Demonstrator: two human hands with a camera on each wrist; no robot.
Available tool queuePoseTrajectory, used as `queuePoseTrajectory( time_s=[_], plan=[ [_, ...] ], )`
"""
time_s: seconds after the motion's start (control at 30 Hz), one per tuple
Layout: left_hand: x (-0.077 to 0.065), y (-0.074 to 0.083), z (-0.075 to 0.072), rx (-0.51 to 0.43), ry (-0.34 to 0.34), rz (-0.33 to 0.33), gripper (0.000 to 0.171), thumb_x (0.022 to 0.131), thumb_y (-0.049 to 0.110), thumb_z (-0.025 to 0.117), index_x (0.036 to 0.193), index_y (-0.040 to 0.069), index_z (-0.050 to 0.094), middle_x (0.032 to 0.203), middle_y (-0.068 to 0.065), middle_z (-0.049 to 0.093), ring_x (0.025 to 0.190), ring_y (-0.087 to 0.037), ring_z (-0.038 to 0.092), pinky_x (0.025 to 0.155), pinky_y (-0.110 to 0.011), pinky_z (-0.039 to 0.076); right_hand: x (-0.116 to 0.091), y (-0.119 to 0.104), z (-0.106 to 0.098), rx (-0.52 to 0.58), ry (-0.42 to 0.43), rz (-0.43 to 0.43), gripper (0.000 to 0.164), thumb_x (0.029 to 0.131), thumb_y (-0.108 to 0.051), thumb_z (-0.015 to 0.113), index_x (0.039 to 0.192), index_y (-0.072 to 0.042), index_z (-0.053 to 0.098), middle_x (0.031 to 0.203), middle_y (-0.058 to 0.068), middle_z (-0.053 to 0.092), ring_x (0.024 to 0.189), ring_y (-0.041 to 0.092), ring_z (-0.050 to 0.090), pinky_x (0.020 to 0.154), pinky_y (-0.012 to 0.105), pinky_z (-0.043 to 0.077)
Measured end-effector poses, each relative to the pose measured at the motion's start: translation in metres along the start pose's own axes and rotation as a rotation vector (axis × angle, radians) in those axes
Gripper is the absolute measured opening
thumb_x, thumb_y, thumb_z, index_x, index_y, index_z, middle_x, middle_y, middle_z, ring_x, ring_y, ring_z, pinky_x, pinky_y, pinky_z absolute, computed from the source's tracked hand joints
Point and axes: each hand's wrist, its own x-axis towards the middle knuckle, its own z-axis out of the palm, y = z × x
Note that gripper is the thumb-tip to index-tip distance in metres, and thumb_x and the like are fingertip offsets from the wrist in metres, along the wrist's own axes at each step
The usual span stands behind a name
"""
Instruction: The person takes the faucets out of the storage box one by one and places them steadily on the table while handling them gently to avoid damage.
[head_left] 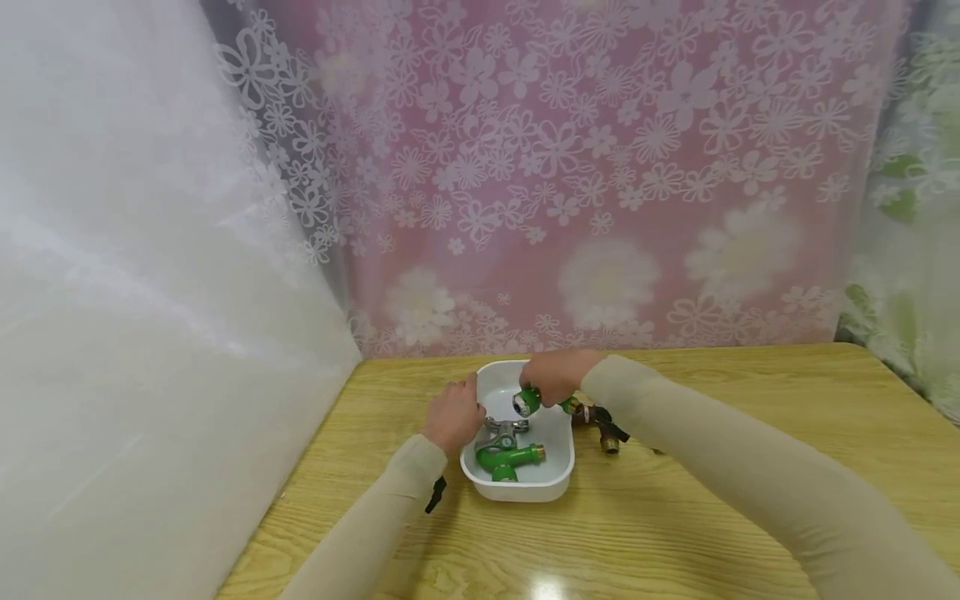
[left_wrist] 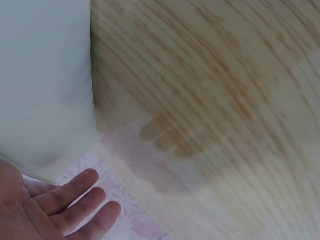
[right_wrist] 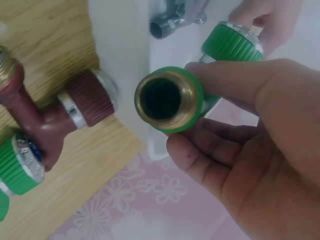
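you have a wooden table (head_left: 750, 400), a pink floral curtain (head_left: 570, 167) behind it, a white sheet (head_left: 135, 292) leftward.

Illumination was bright, soft and even, apparently from overhead: a pale glare patch lay on the wooden table (head_left: 547, 588) at the head view's lower edge, and shadows were faint. The head view bowed outward at its margins, stretching the sleeves. The left wrist view was blurred, the table grain smeared and the white tray (left_wrist: 45, 85) featureless. The right wrist view was sharp on the green fitting (right_wrist: 170, 100).
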Motion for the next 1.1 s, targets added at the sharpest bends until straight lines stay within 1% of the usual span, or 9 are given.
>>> queuePoseTrajectory(
  time_s=[0.07, 0.23, 0.5, 0.63, 0.77, 0.87, 1.0, 1.1],
  plan=[
    [0.0, 0.0, 0.001, 0.003, -0.009, -0.008, 0.055, 0.098, 0.026, 0.058, 0.147, 0.007, 0.042, 0.121, -0.013, 0.067, 0.106, -0.027, 0.064, 0.081, -0.045, 0.059, -0.003, 0.002, 0.001, 0.006, 0.002, 0.005, 0.023, 0.09, -0.004, 0.071, 0.11, -0.016, 0.073, 0.094, -0.006, 0.069, 0.082, 0.01, 0.061, 0.076, 0.03, 0.055],
    [0.0, 0.0, 0.0, -0.009, -0.018, -0.012, 0.056, 0.099, 0.026, 0.058, 0.148, 0.007, 0.041, 0.123, -0.013, 0.066, 0.109, -0.027, 0.064, 0.085, -0.045, 0.058, -0.012, 0.008, 0.002, 0.023, 0.02, -0.017, 0.023, 0.091, -0.003, 0.07, 0.112, -0.013, 0.072, 0.099, -0.003, 0.069, 0.084, 0.012, 0.061, 0.076, 0.032, 0.055],
    [-0.001, 0.001, 0.0, -0.002, 0.003, 0.004, 0.053, 0.099, 0.025, 0.057, 0.146, 0.007, 0.042, 0.119, -0.013, 0.067, 0.107, -0.027, 0.064, 0.081, -0.045, 0.059, -0.031, 0.018, 0.007, 0.056, 0.045, -0.01, 0.024, 0.093, -0.004, 0.068, 0.116, -0.01, 0.071, 0.102, -0.003, 0.07, 0.09, 0.011, 0.063, 0.082, 0.034, 0.057],
    [-0.003, 0.002, -0.001, -0.017, 0.01, 0.011, 0.052, 0.098, 0.023, 0.058, 0.144, 0.006, 0.044, 0.118, -0.013, 0.067, 0.106, -0.027, 0.065, 0.081, -0.045, 0.059, -0.04, 0.023, 0.008, 0.074, 0.052, 0.001, 0.023, 0.096, -0.008, 0.067, 0.118, -0.01, 0.07, 0.104, -0.002, 0.07, 0.092, 0.011, 0.065, 0.084, 0.036, 0.057],
    [-0.004, 0.001, -0.002, -0.033, 0.003, 0.015, 0.053, 0.098, 0.022, 0.058, 0.145, 0.004, 0.043, 0.12, -0.015, 0.067, 0.108, -0.028, 0.064, 0.084, -0.045, 0.058, -0.048, 0.031, 0.011, 0.093, 0.055, 0.009, 0.022, 0.096, -0.011, 0.067, 0.118, -0.012, 0.07, 0.104, -0.002, 0.07, 0.089, 0.01, 0.065, 0.082, 0.036, 0.056],
    [-0.005, 0.0, -0.003, -0.041, -0.002, 0.013, 0.054, 0.098, 0.022, 0.057, 0.147, 0.004, 0.042, 0.122, -0.015, 0.066, 0.111, -0.029, 0.064, 0.085, -0.046, 0.058, -0.053, 0.038, 0.013, 0.101, 0.061, 0.004, 0.024, 0.096, -0.009, 0.067, 0.119, -0.014, 0.07, 0.104, -0.004, 0.07, 0.086, 0.009, 0.063, 0.077, 0.035, 0.054],
    [-0.005, 0.0, -0.005, -0.045, -0.007, 0.01, 0.056, 0.098, 0.023, 0.057, 0.149, 0.005, 0.041, 0.123, -0.015, 0.066, 0.113, -0.029, 0.063, 0.083, -0.046, 0.058, -0.061, 0.046, 0.017, 0.08, 0.069, 0.019, 0.02, 0.095, -0.011, 0.069, 0.113, -0.017, 0.071, 0.097, -0.007, 0.068, 0.082, 0.009, 0.06, 0.072, 0.034, 0.051],
    [-0.004, 0.0, -0.004, -0.036, -0.015, 0.005, 0.056, 0.098, 0.024, 0.056, 0.149, 0.005, 0.041, 0.124, -0.014, 0.066, 0.113, -0.028, 0.063, 0.084, -0.046, 0.058, -0.067, 0.05, 0.02, 0.067, 0.073, 0.035, 0.01, 0.094, -0.015, 0.07, 0.103, -0.018, 0.07, 0.089, -0.008, 0.065, 0.077, 0.01, 0.057, 0.07, 0.033, 0.049]
  ],
)
